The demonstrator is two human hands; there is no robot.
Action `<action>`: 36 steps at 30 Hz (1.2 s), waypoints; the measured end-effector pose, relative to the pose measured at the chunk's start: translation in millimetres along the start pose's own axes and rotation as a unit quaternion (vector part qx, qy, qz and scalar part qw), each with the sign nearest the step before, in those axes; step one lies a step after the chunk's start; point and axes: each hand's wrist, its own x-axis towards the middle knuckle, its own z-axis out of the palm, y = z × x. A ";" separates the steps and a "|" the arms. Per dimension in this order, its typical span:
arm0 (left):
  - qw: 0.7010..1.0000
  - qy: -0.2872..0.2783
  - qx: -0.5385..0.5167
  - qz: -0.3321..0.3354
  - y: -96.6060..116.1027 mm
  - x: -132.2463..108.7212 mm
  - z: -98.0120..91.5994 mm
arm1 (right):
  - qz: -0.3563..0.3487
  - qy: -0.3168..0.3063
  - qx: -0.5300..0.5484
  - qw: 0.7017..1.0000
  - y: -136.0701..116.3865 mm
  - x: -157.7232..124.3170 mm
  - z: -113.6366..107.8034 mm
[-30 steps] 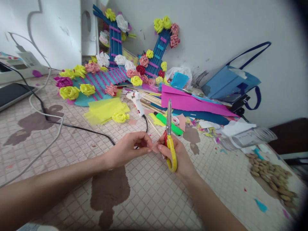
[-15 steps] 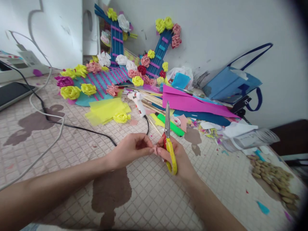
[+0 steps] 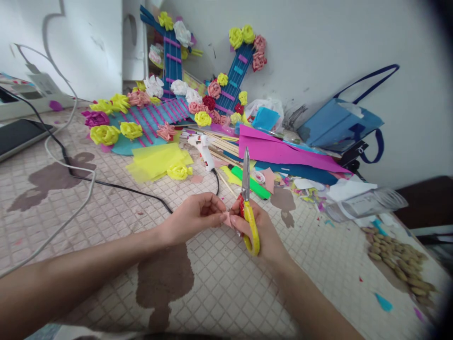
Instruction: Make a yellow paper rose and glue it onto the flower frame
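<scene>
Between the fingertips of both hands is a small pale pink piece of paper (image 3: 227,219). My left hand (image 3: 193,216) pinches its left side with thumb and fingers. My right hand (image 3: 260,225) grips the other side with thumb and forefinger, and also keeps a pair of scissors (image 3: 250,222) in the palm. The scissors have yellow and red handles, and their blades point up and away from me. Just beyond the hands lie a green marker-like stick (image 3: 253,183) and a white glue gun (image 3: 204,153) on its side.
Blue paper guitars (image 3: 152,118) with crepe flowers stand at the back. Yellow paper sheets (image 3: 154,161), magenta paper (image 3: 283,150) and thin wooden sticks (image 3: 222,143) lie before them. A black cord (image 3: 130,190) crosses the left. Rightward are a clear plastic bottle (image 3: 350,208), nuts (image 3: 392,257) and a blue bag (image 3: 339,125).
The pink paper has turned slightly between my fingers and shows more of its face. Both hands stay in nearly the same place, and the scissors remain in my right hand.
</scene>
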 end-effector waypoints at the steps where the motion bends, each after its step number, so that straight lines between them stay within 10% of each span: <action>1: 1.000 0.000 0.000 0.002 -0.3 0.0 -0.1 | 0.000 -0.001 -0.001 1.000 0.1 -0.1 -0.2; 27: 0.989 0.028 0.134 0.050 1.4 -4.8 4.3 | -0.061 0.021 -0.009 0.998 -3.6 -0.2 4.3; 36: 0.997 -0.010 0.026 -0.070 2.3 -4.7 5.0 | -0.089 0.027 -0.031 0.995 -6.4 -2.4 2.1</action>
